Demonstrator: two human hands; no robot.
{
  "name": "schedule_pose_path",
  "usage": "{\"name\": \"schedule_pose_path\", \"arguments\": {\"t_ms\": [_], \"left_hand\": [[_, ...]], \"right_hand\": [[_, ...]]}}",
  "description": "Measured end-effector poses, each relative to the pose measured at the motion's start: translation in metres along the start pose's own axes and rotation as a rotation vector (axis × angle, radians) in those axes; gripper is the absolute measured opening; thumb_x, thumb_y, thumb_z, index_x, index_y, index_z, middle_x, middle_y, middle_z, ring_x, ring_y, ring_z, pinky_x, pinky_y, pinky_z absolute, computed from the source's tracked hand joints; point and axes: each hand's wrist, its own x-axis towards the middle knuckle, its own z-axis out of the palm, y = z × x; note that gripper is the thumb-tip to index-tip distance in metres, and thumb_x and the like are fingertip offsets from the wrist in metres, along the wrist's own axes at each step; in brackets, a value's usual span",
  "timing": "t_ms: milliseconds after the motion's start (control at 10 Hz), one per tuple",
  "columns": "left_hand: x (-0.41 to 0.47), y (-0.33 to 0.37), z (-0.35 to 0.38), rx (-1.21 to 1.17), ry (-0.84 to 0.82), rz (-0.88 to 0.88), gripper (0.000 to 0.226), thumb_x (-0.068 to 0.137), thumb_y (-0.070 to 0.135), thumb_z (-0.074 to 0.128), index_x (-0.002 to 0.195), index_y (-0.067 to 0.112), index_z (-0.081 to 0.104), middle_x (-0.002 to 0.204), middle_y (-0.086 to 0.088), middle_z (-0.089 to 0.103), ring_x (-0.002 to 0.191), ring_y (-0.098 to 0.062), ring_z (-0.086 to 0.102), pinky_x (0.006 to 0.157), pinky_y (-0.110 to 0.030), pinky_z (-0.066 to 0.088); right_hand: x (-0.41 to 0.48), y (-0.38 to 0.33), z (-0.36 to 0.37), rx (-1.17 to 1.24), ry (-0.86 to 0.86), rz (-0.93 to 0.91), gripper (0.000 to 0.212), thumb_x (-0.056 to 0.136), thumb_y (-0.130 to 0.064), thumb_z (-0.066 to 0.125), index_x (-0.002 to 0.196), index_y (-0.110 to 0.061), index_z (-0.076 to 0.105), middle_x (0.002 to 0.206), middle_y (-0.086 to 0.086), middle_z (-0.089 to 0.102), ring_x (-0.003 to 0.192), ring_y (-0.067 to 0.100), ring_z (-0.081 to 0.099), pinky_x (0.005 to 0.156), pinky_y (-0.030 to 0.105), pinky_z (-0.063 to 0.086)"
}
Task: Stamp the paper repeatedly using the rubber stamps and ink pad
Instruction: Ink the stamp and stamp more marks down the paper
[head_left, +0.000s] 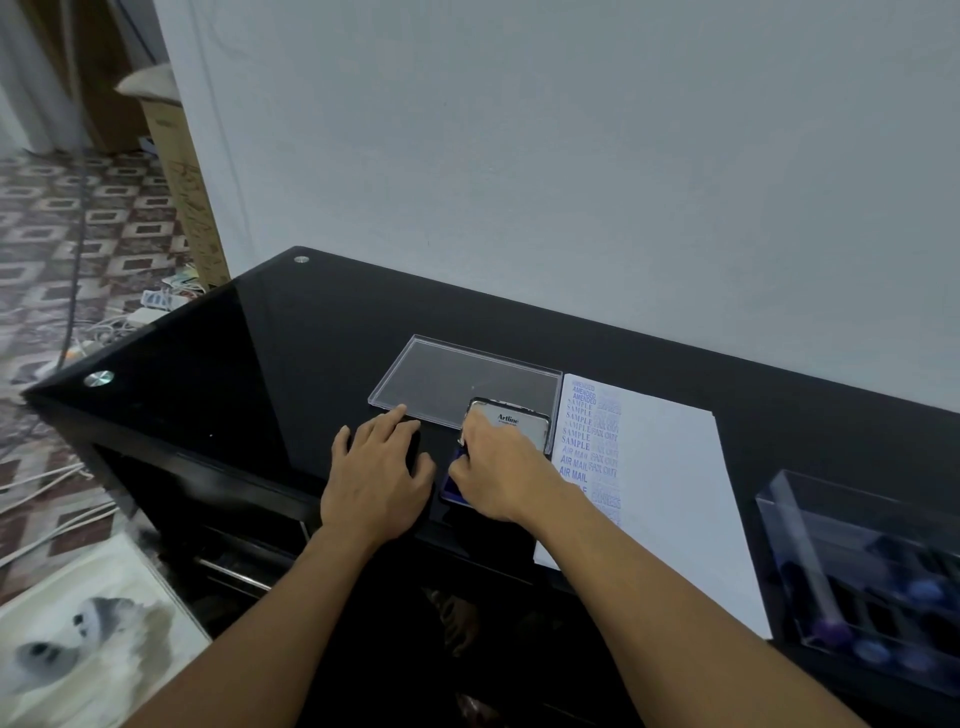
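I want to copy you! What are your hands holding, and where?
Left hand holds nothing, flat on the table. Right hand curls over the ink pad; hold hidden.

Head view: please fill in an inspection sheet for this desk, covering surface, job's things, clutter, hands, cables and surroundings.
Surface: glossy black glass desk.
Job's things: ink pad open, lid raised, just left of the paper; blue stamp prints in columns along the paper's left side; clear box at right holding stamps, blurred.
Clutter: clear lid lying flat behind the ink pad.
Hands: left hand flat on the desk; right hand curled over the ink pad, what it holds is hidden.
Cables: white cables and power strips on the floor left of the desk.
Surroundings: pale wall, patterned floor, cardboard box, panda picture.
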Motion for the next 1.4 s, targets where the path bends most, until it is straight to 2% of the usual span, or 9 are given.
{"name": "schedule_pose_path", "arguments": {"t_ms": [400,700,900,1100,1300,1400], "left_hand": [[-0.0003,0.0005,0.0004,0.017,-0.003,0.005,0.049,0.098,0.042,0.044,0.144,0.024,0.048,0.162,0.005,0.031,0.148,-0.014,0.027,0.123,-0.049,0.012],[-0.0009,0.0017,-0.0001,0.01,0.003,0.0,0.048,0.099,0.041,0.045,0.143,0.023,0.049,0.161,0.005,0.031,0.148,-0.013,0.027,0.123,-0.049,0.011],[-0.0005,0.0022,0.0005,0.01,-0.001,-0.004,0.049,0.099,0.042,0.043,0.145,0.024,0.047,0.162,0.005,0.029,0.149,-0.013,0.025,0.124,-0.048,0.01],[-0.0007,0.0024,0.0,0.011,-0.005,-0.003,0.049,0.099,0.042,0.043,0.145,0.024,0.047,0.162,0.005,0.029,0.149,-0.013,0.025,0.124,-0.048,0.009],[-0.0018,0.0016,0.0007,0.004,-0.002,-0.002,0.048,0.098,0.042,0.044,0.143,0.024,0.049,0.162,0.005,0.03,0.148,-0.013,0.026,0.123,-0.048,0.01],[-0.0018,0.0021,0.0003,-0.001,0.003,-0.004,0.048,0.098,0.041,0.044,0.143,0.024,0.049,0.162,0.005,0.031,0.148,-0.013,0.026,0.123,-0.048,0.01]], "right_hand": [[0.0019,-0.0024,0.001,0.002,0.004,-0.004,0.012,0.094,-0.021,0.05,0.096,-0.015,0.039,0.083,0.008,0.055,0.076,0.03,0.056,0.067,0.041,0.05],[0.0021,-0.0045,0.0004,0.001,-0.005,0.002,0.013,0.094,-0.022,0.051,0.098,-0.015,0.04,0.092,0.012,0.057,0.083,0.032,0.058,0.071,0.042,0.051],[0.0029,-0.0056,-0.0001,-0.007,-0.006,-0.001,0.013,0.094,-0.021,0.05,0.095,-0.015,0.038,0.079,0.005,0.047,0.078,0.03,0.053,0.067,0.038,0.045],[0.0037,-0.0072,-0.0007,-0.019,-0.001,-0.016,0.013,0.094,-0.021,0.051,0.096,-0.014,0.04,0.083,0.007,0.051,0.079,0.029,0.054,0.065,0.037,0.043],[0.0013,-0.0043,0.0021,0.014,0.022,-0.001,0.013,0.093,-0.019,0.05,0.093,-0.015,0.038,0.074,0.002,0.045,0.066,0.021,0.047,0.062,0.036,0.04],[-0.0003,-0.0017,0.0036,0.025,0.028,0.01,0.012,0.092,-0.02,0.049,0.093,-0.016,0.038,0.075,0.003,0.048,0.069,0.025,0.05,0.063,0.037,0.043]]}}
